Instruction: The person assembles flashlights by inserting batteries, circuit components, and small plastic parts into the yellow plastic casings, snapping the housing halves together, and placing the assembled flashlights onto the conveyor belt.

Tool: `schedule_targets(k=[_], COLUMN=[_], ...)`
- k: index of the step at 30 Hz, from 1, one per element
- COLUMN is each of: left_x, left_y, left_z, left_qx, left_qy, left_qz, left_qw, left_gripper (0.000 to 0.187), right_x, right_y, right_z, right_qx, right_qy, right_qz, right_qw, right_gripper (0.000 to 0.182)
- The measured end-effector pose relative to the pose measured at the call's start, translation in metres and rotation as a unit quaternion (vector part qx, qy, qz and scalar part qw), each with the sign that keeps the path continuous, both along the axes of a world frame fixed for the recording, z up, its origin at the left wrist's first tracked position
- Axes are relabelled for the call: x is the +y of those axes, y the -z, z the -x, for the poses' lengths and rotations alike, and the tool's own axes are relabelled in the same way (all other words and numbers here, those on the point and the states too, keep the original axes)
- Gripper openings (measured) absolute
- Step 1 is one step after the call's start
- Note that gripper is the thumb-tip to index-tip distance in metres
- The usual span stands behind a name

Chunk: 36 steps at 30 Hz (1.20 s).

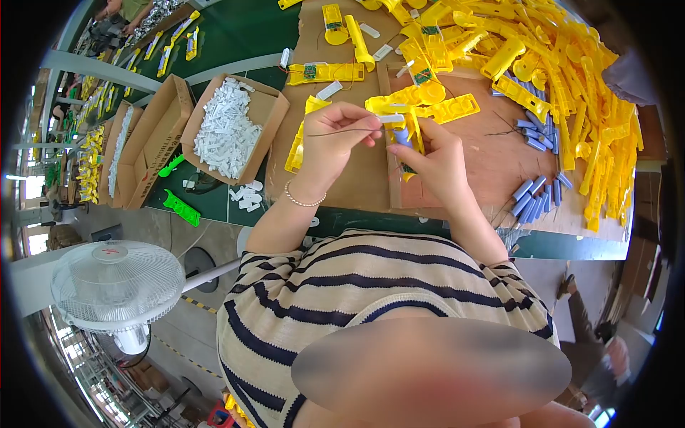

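Fitting stage, by the look; left hand [335,135] pinching a white clip [391,118] and thin wire [342,131]; right hand [435,160] gripping a yellow shell [412,135] at centre; probably needing careful alignment next; spare shells [571,78] lying at two o'clock.

— How do the arms lie?

— Both forearms are bare and reach forward from the striped sleeves, converging so that the two hands meet close together in front of the chest.

— And the left hand [335,135]?

— Raised, wrist slightly bent, with a bead bracelet around it. Thumb and forefinger are pinched together, fingertips pointing right toward the other hand; the remaining fingers are curled loosely above.

— The right hand [435,160]?

— Just beside it, almost touching at the fingertips. Back of the hand faces the camera, fingers folded inward in a closed grip, thumb hidden on the far side.

— Elbows?

— Tucked low, near the torso, the right forearm angled more steeply than the left.
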<state>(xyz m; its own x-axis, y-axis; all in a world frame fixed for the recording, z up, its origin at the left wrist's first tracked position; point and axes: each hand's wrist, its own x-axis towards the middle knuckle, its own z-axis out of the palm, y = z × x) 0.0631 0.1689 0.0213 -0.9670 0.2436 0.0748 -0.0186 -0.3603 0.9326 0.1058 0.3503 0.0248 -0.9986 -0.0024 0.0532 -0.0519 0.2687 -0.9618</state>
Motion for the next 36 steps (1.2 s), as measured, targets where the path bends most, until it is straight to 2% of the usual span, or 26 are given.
schedule_targets(k=[2,11,14,17,20,21,24,25,28,29,30,32,34,36], left_x=[0.006,0.017,0.021,0.008,-0.004,-0.010,-0.026,-0.032,-0.076,-0.091,-0.109,-0.149,-0.175,-0.215], left_y=[0.000,0.008,0.003,-0.010,-0.028,-0.030,-0.026,-0.029,-0.019,-0.029,-0.034,-0.017,0.009,0.050], left_z=[-0.004,-0.004,0.001,0.013,0.024,0.030,0.049,0.058,0.111,0.131,0.157,0.211,0.270,0.330], left_qx=[-0.018,0.008,0.118,0.194,0.208,0.168,0.160,0.185,0.165,0.079,-0.015,-0.007,-0.069,-0.130], left_qy=[0.003,-0.052,-0.098,-0.073,0.126,0.207,0.316,0.316,0.159,0.088,0.050,-0.046,-0.188,-0.259], left_qz=[0.001,0.006,0.112,0.301,0.409,0.413,0.439,0.451,0.393,0.388,0.349,0.278,0.261,0.289], left_qw=[1.000,0.999,0.982,0.931,0.880,0.871,0.826,0.814,0.890,0.914,0.936,0.959,0.944,0.912], left_gripper=[0.007,0.010,0.013,0.016,0.019,0.020,0.016,0.015,0.013,0.011,0.012,0.018,0.014,0.012], right_x=[-0.002,-0.005,-0.003,-0.002,0.002,0.003,-0.003,0.001,0.019,0.018,0.023,0.042,0.040,0.035], right_y=[0.004,0.000,-0.008,-0.005,0.001,0.003,0.006,0.027,0.068,0.057,0.062,0.079,0.085,0.086], right_z=[0.001,0.000,0.000,-0.001,-0.001,-0.003,-0.002,0.002,0.019,0.031,0.036,0.044,0.045,0.044], right_qx=[0.038,0.054,0.026,-0.055,-0.209,-0.235,-0.300,-0.220,-0.213,-0.137,-0.111,-0.057,-0.038,-0.025], right_qy=[0.002,0.014,-0.003,-0.025,-0.102,-0.148,-0.202,-0.249,-0.061,-0.046,-0.039,-0.027,-0.030,-0.035], right_qz=[-0.010,-0.066,-0.068,0.043,0.189,0.201,0.270,0.280,0.471,0.484,0.481,0.472,0.462,0.433], right_qw=[0.999,0.996,0.997,0.997,0.954,0.940,0.892,0.900,0.854,0.863,0.869,0.879,0.885,0.900], right_gripper=[0.043,0.041,0.038,0.032,0.024,0.023,0.028,0.042,0.057,0.064,0.062,0.060,0.052,0.047])
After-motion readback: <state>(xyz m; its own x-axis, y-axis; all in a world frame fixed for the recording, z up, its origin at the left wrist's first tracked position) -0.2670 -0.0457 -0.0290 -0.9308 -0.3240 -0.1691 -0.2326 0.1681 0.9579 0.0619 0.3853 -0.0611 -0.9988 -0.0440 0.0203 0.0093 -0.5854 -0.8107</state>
